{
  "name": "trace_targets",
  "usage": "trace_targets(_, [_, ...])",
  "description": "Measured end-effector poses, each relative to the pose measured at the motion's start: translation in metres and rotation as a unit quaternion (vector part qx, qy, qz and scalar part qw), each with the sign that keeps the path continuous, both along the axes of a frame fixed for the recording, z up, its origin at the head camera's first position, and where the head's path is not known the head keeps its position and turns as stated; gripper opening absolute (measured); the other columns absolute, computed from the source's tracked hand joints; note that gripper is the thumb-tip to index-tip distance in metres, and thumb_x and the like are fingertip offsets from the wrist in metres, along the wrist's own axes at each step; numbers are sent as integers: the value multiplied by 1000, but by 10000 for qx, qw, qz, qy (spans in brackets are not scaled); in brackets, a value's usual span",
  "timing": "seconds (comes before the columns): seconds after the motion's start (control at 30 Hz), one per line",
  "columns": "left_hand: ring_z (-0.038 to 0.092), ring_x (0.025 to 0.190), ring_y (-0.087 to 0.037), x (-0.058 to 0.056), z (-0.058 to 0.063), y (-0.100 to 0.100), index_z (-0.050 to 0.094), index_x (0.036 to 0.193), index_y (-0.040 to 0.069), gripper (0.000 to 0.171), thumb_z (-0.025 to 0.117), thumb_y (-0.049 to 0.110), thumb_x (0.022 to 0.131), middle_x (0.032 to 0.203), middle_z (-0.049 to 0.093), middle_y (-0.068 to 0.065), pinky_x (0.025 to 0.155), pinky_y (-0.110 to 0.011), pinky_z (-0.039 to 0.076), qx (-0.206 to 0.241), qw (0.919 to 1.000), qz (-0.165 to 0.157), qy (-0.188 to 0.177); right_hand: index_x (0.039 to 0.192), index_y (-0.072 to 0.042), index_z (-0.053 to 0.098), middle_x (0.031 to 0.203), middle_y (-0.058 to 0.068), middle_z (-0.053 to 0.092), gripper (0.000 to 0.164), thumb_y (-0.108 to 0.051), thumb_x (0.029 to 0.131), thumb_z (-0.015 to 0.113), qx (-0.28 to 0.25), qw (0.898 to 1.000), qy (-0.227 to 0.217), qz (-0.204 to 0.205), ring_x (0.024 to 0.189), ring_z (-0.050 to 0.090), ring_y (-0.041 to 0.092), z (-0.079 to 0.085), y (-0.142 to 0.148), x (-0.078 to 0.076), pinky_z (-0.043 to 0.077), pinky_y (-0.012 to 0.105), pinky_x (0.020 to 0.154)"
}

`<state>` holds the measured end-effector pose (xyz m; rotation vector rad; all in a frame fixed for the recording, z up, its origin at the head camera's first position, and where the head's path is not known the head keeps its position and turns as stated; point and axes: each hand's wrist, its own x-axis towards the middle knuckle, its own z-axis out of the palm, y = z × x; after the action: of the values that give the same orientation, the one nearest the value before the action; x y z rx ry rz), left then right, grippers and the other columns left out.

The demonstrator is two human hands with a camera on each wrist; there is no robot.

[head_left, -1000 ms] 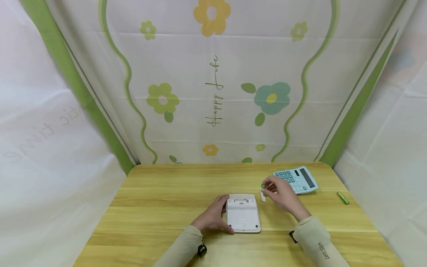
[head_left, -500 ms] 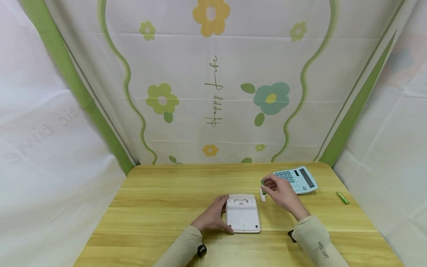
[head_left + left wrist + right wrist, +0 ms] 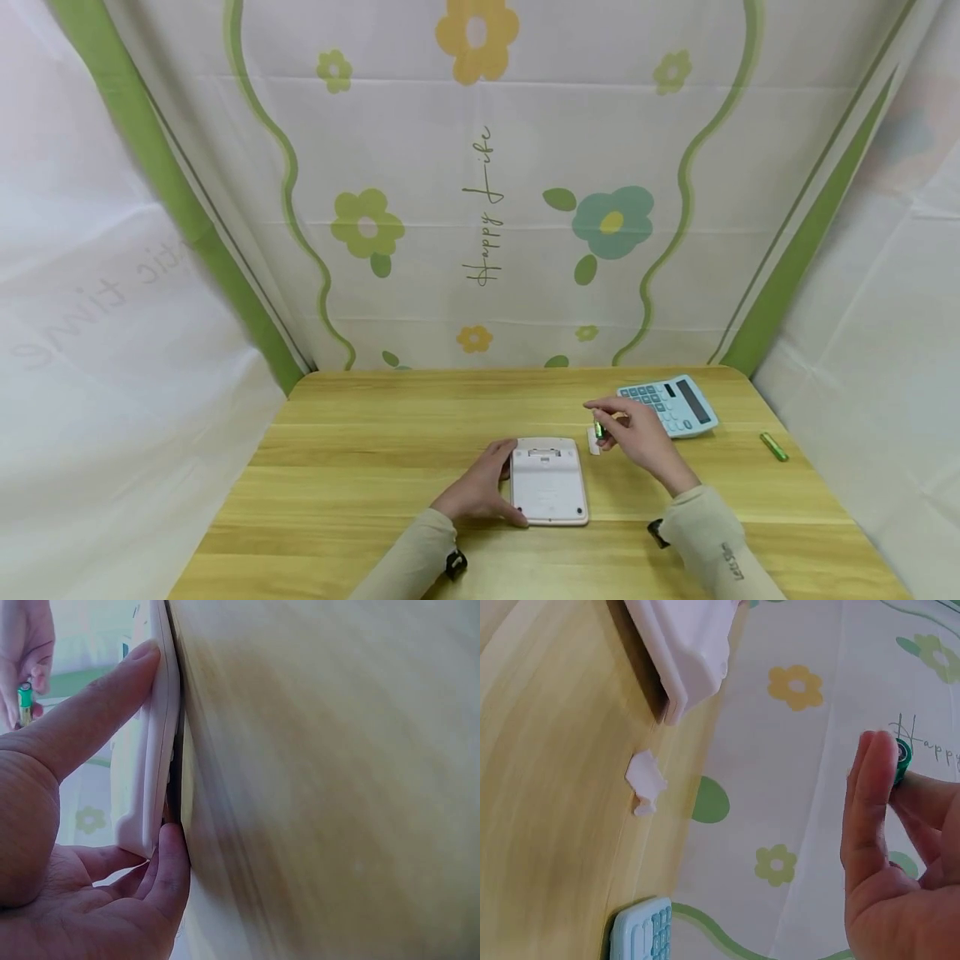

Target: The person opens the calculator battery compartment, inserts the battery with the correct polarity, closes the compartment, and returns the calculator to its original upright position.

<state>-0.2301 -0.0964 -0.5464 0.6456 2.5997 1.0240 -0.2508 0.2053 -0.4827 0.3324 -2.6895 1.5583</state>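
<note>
battery (image 3: 903,757), long axis foreshortened, one end foremost in right wrist view

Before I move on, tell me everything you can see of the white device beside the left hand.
The white device is a flat, near-rectangular slab with rounded corners, plastic by its look. What seems its back faces up: a small recess near the far end, two dark round spots towards the near corners. Whether the recess holds anything is too small to tell. It rests on the wooden table, and the left hand grips its left side.
</note>
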Motion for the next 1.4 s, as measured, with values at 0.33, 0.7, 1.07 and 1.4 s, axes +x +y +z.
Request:
trace_targets(0.33, [38,150,-32,0,3,1,24,164,6,129,100,37,65,167,27,-14,122,-45,38,30,10000,56,-58,134,1,64,104,17,67,35,-22,108,57,-766,9928,-920,-95,80,73,30,4,1,-3,64,48,78])
trace_targets(0.7, [43,146,-32,0,2,2,25,164,5,129,101,35,64,165,29,-16,120,-39,41,127,9999,29,-63,133,5,64,102,22,69,35,-20,109,54,-1057,9866,-1246,38,88,74,35,2,2,-5,64,46,82])
trace_targets(1.07, [42,147,-32,2,5,4,26,163,3,129,102,33,63,165,30,-16,122,-41,39,97,9999,59,-53,132,5,64,107,21,69,35,-18,110,53,-1044,9864,-1272,10,91,73,35,0,3,-5,64,47,83])
trace_targets(1.4, [39,149,-32,0,3,2,24,164,4,130,101,36,64,166,29,-15,123,-43,38,34,10000,34,-41,133,4,65,99,14,69,38,-23,108,57,-1002,9886,-1121,-53,89,74,32,0,3,-5,64,45,83])
